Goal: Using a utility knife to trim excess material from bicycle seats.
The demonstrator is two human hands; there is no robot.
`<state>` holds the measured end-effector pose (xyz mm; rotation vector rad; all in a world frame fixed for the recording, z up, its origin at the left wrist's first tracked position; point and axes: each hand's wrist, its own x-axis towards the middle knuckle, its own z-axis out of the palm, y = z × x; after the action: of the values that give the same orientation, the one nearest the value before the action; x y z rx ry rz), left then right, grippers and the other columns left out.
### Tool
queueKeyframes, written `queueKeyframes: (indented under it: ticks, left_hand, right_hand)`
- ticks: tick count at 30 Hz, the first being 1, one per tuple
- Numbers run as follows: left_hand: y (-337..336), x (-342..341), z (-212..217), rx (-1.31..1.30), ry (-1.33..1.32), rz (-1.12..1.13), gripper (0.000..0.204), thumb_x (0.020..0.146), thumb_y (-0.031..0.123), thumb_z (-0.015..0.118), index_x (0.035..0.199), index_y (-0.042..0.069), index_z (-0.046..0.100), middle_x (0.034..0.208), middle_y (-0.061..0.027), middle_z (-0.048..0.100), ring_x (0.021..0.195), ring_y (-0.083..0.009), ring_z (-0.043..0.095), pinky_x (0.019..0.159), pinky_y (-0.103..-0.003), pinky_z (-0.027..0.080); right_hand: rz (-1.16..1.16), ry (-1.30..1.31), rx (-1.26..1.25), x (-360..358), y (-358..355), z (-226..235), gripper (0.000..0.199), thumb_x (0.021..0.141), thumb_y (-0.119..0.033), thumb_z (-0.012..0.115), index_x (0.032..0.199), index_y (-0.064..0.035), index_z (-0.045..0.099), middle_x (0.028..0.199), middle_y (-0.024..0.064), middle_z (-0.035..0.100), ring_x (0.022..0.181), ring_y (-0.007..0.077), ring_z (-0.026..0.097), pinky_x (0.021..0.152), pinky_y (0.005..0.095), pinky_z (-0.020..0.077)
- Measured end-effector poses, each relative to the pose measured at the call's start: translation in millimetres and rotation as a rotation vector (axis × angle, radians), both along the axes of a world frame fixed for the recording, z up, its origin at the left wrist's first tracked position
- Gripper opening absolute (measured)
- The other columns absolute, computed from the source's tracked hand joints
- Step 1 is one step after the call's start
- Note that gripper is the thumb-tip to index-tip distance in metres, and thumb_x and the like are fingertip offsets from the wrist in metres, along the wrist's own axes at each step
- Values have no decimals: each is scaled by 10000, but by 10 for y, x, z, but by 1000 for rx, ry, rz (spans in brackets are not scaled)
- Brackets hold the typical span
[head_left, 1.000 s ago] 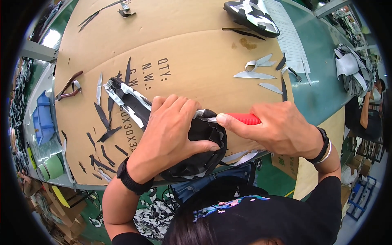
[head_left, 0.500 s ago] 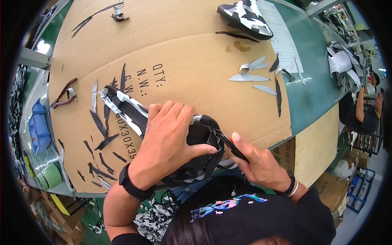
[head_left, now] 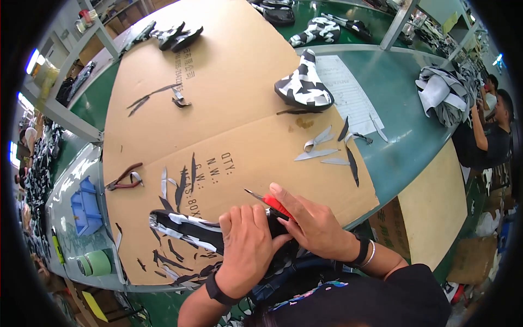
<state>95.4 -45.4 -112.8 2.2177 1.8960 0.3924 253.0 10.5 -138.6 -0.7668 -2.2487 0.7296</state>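
Note:
A bicycle saddle (head_left: 188, 229) with black, white and grey camouflage covering lies underside up at the near edge of the cardboard, its narrow nose toward the left. My left hand (head_left: 246, 245) is clamped over its middle, fingers on the far side and thumb toward the wide end. My right hand (head_left: 318, 226) grips a slim knife (head_left: 279, 207) with a red and black handle. The knife's metal tip points up and left, clear of the saddle. Both hands and my body hide much of the wide end.
Dark and grey offcuts (head_left: 174, 248) litter the cardboard (head_left: 256, 141). Red-handled pliers (head_left: 126, 177), a blue bin (head_left: 86, 207) and a green cup (head_left: 95, 264) are at left. Another camouflage saddle (head_left: 305, 84) stands by a paper sheet (head_left: 348, 92). A person (head_left: 493, 131) works at far right.
The knife has come away from the saddle's wide-end rim and now points up and left above it. My view has tilted up, showing more of the far table.

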Motion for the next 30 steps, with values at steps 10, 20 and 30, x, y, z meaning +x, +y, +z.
queueKeyframes:
  ticks: [10,20,30]
  left_hand:
    - [-162,87,-130,-15,-90,85,578,670,355,787,1043,13,508,925,-127,511,913,-297,475,824,-408,319]
    - [-184,88,-429,105,-100,407,753,681,582,752,1104,-10,556,943,-119,573,915,-298,516,821,-412,322]
    - [-26,33,-143,102,-6,322,672,755,461,745,1211,19,525,1040,-124,579,1009,-280,516,867,-431,312]
  right_hand:
    - [-60,64,-116,37,-100,-19,624,809,-16,585,1397,-18,377,1012,180,614,820,349,623,663,405,526]
    - [-246,246,-905,514,-25,-89,455,830,-64,626,1243,8,451,831,22,549,671,81,572,613,235,502]
    - [-249,612,-1346,318,-121,-197,445,881,-60,628,1275,-22,425,932,34,545,792,104,602,666,237,543]
